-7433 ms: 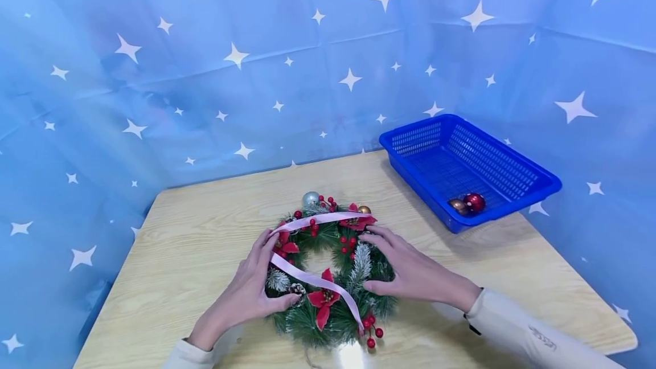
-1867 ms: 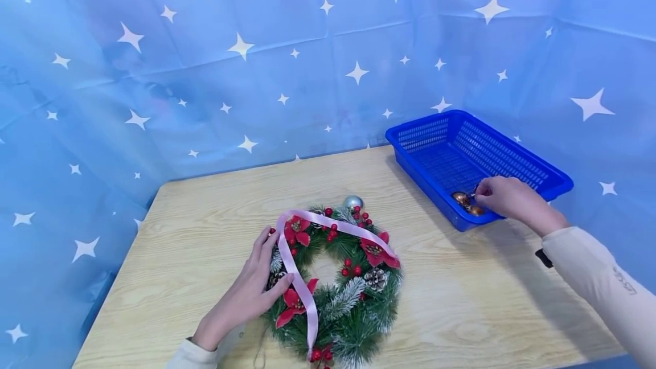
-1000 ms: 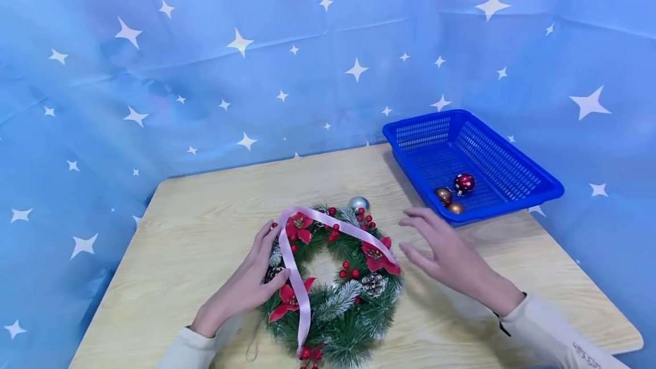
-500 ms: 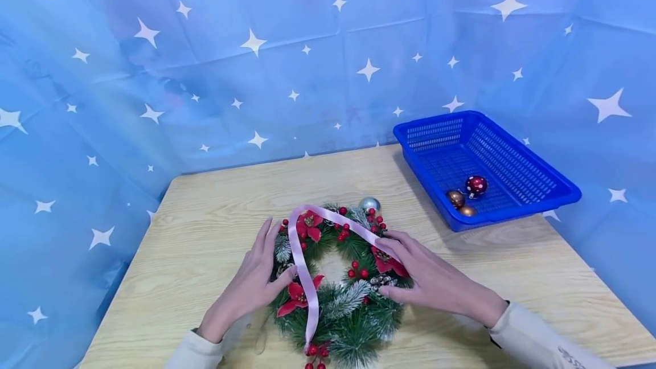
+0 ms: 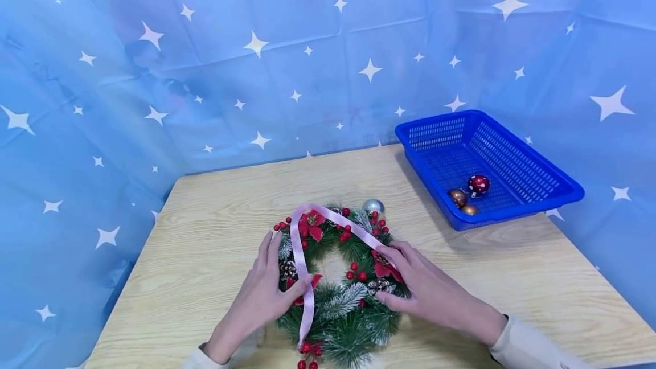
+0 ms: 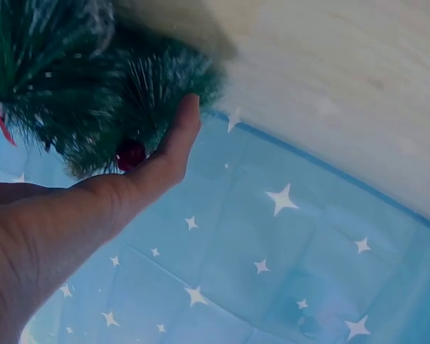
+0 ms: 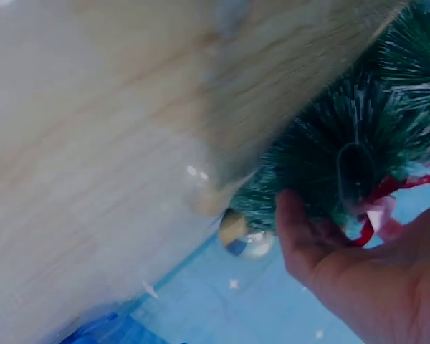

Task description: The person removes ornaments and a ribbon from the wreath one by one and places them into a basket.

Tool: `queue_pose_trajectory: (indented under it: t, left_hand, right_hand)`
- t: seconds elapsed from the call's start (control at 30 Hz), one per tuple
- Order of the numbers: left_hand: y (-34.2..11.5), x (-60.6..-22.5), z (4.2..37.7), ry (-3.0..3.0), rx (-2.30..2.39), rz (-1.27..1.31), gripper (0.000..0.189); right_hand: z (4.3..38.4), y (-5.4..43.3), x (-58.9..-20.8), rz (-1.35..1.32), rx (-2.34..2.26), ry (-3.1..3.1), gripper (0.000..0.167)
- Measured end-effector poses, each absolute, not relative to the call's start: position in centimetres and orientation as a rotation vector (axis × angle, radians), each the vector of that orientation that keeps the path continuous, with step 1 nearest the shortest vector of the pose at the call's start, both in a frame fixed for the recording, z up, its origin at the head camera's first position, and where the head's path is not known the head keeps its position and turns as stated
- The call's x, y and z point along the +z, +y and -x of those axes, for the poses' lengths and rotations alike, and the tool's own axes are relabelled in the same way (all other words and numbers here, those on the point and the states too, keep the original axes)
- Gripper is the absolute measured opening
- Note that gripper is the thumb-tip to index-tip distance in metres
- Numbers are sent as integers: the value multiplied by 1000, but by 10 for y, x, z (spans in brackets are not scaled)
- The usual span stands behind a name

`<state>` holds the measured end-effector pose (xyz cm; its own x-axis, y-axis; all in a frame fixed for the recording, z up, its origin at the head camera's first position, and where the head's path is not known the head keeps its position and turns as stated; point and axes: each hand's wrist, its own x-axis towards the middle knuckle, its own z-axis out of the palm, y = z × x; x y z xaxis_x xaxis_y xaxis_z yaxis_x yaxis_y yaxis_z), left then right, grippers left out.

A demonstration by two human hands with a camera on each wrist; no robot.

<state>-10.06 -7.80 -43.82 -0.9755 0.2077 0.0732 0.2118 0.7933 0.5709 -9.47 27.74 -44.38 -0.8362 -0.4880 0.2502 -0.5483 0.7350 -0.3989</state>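
On the table lies a green Christmas wreath (image 5: 353, 329) with red poinsettias, berries, pine cones and frosted sprigs. A pink ribbon (image 5: 300, 258) runs loosely over its top and down its left side. My left hand (image 5: 261, 295) grips the wreath's left side, thumb across the ribbon and fingers along the outer edge. From the right, my right hand (image 5: 430, 292) holds the wreath, fingertips by the poinsettia at the ribbon's end and thumb below a pine cone (image 5: 380, 286). A silver ball (image 5: 373, 207) sits at the far edge. The wrist views show fingers along the wreath's outer side.
A blue plastic basket (image 5: 512, 216) stands at the table's back right. Inside are a red dotted ball (image 5: 478, 185), a copper ball (image 5: 458, 197) and a smaller gold ball (image 5: 468, 209). A starry blue curtain (image 5: 328, 73) hangs behind the wooden table (image 5: 215, 215).
My right hand has come back from the basket to the wreath's right side. Since the oldest frame the wreath has turned clockwise, and the basket shows one more gold ball.
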Motion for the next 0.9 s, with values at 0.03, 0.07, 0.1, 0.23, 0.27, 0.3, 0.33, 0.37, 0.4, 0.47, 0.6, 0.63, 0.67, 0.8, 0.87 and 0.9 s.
queue_pose_trajectory:
  t: [0.03,0.07,0.1,0.23,0.27,0.3,0.33,0.37,0.4,0.47,0.6,0.63,0.67,0.8,0.87,0.9]
  left_hand:
    - [-77,-440,101,-2972,-955,350,114]
    - [-77,-441,101,-2973,-961,360,114]
    - [-77,-443,102,-2974,-968,364,116]
    - [-79,-447,104,-2955,-998,421,115]
    - [-80,-448,104,-2949,-1002,441,114]
    - [-81,-449,105,-2945,-1006,463,113]
    - [-82,-450,106,-2942,-1005,485,113]
    - [-83,-450,106,-2941,-1005,506,113]
    - [-84,-451,107,-2941,-1007,522,113]
    - [-86,-451,109,-2941,-1008,554,112]
    - [-90,-451,111,-2940,-1050,597,110]
    - [-91,-451,112,-2938,-1058,609,110]
    - [-92,-451,112,-2936,-1064,623,110]
    - [-95,-453,116,-2926,-1074,679,108]
    - [-97,-453,118,-2924,-1090,705,108]
    - [-97,-454,120,-2920,-1099,720,107]
  right_hand:
    - [93,276,-444,-837,699,-2806,84]
    - [92,275,-443,-832,689,-2808,83]
    - [92,275,-443,-829,674,-2809,83]
    - [90,277,-439,-820,666,-2800,78]
    - [90,278,-437,-818,663,-2792,76]
    - [91,280,-435,-812,664,-2787,73]
    - [93,282,-433,-811,670,-2781,70]
    - [95,285,-431,-804,676,-2774,67]
    - [97,287,-430,-794,684,-2767,63]
    - [103,291,-426,-766,712,-2760,56]
    - [120,299,-424,-710,823,-2755,47]
    - [125,301,-424,-702,856,-2756,46]
    - [129,302,-424,-694,880,-2760,45]
    - [145,305,-427,-679,946,-2768,42]
    - [152,305,-428,-677,963,-2769,41]
    - [155,305,-428,-678,973,-2768,41]
